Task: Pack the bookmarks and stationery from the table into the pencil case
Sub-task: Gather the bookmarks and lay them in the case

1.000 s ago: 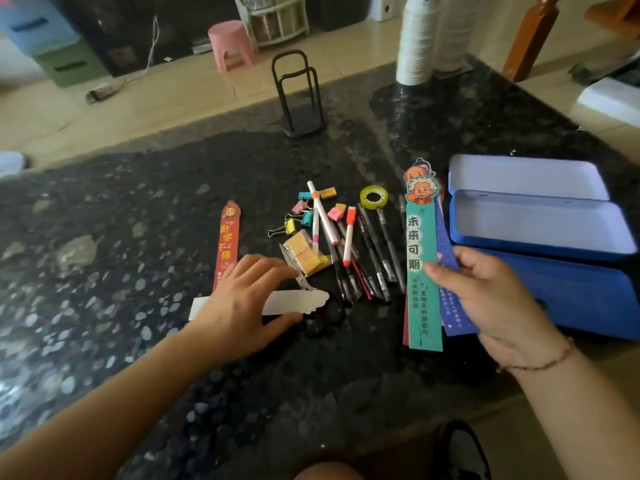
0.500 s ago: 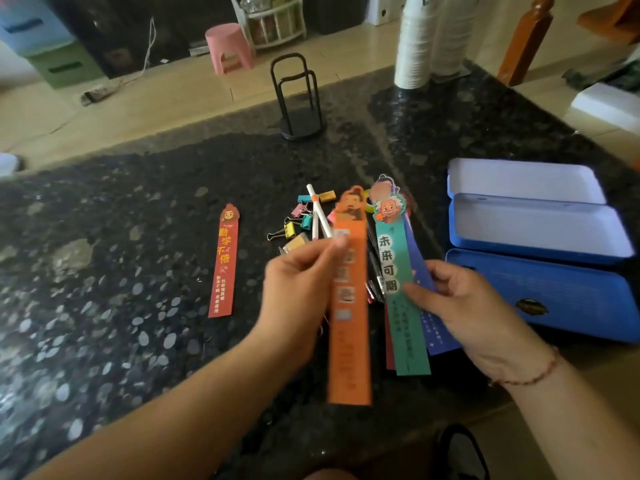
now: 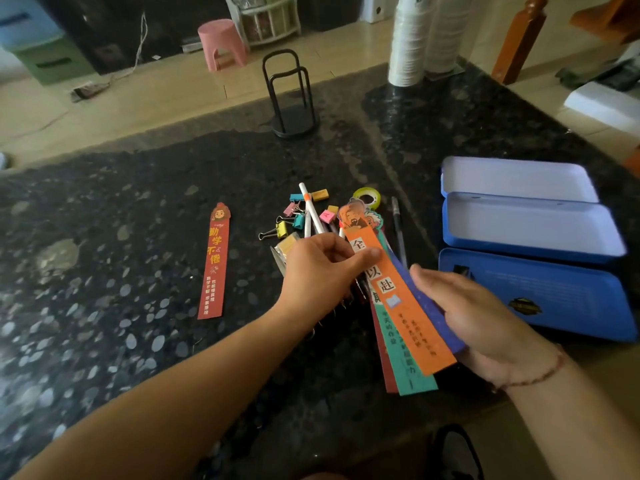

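We note the red bookmark (image 3: 214,261), long axis toward the tabletop's far edge, nearer our left hand (image 3: 318,268); both hands pinch the fanned bookmarks (image 3: 398,306), the right hand (image 3: 478,317) from beneath.

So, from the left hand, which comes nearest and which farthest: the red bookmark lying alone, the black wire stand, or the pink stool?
Measured from the left hand:
1. Red bookmark, flat on the table to the hand's left.
2. Black wire stand, upright near the table's far edge.
3. Pink stool, on the floor beyond the table.
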